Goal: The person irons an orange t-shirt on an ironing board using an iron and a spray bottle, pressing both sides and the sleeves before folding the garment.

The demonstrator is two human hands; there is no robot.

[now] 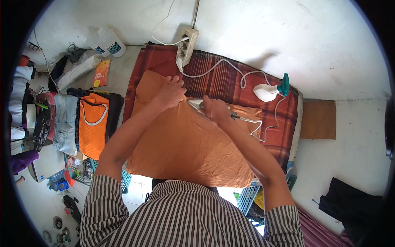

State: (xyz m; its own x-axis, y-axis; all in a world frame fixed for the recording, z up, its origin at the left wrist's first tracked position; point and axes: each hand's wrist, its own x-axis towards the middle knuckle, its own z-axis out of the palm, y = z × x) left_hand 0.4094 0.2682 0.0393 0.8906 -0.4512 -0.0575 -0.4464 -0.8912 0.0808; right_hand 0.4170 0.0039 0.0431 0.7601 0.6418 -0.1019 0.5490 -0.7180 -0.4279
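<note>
An orange-brown cloth (185, 148) lies spread on a red plaid pad (275, 152). My left hand (172, 90) has curled fingers pressed on the cloth's upper part, gripping it. Just to its right, my right hand (216, 110) is closed on the handle of a pale iron (194, 103), which rests on the cloth with its tip near my left fingers. The iron's white cord (259, 123) loops off to the right. A white spray bottle with a teal trigger head (265, 92) lies on the pad beyond the cloth.
A power strip (186, 45) with plugs sits at the back. Folded garments, an orange one on top (92, 127), are stacked at left beside jugs (111, 41) and clutter. Teal baskets (249, 201) stand below the front edge. Walls bound the back and right.
</note>
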